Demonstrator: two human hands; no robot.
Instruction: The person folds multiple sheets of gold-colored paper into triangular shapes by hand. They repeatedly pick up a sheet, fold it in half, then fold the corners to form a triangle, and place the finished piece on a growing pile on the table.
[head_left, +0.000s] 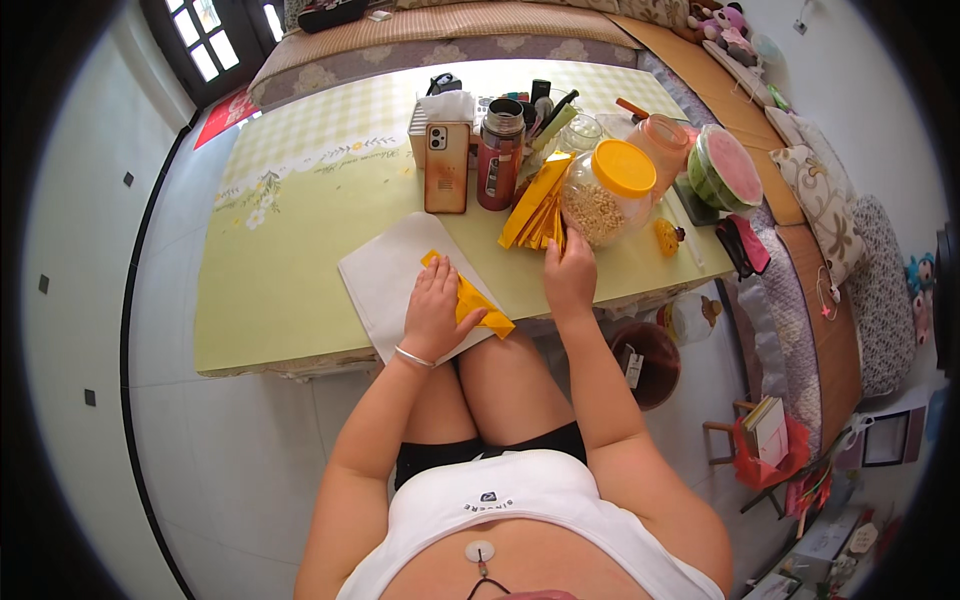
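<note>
My left hand (432, 312) lies flat, fingers stretched, on a folded piece of yellow-gold foil paper (472, 299). Under that piece is a white sheet (377, 268) that reaches past the table's near edge over my lap. To the right, my right hand (572, 279) has its fingertips closed at the lower end of a bundle of folded gold foil papers (537, 212); the exact grip is partly hidden. The bundle leans against a clear round jar (597, 208) with a yellow lid, part-filled with pale grains or nuts.
Behind the sheet, a phone (446, 168) leans upright against a tissue box, beside a dark red bottle (500, 157). A cut watermelon (725, 168) and a pink container (662, 143) stand at the right of the table (268, 290). A dark red bin (646, 362) sits below.
</note>
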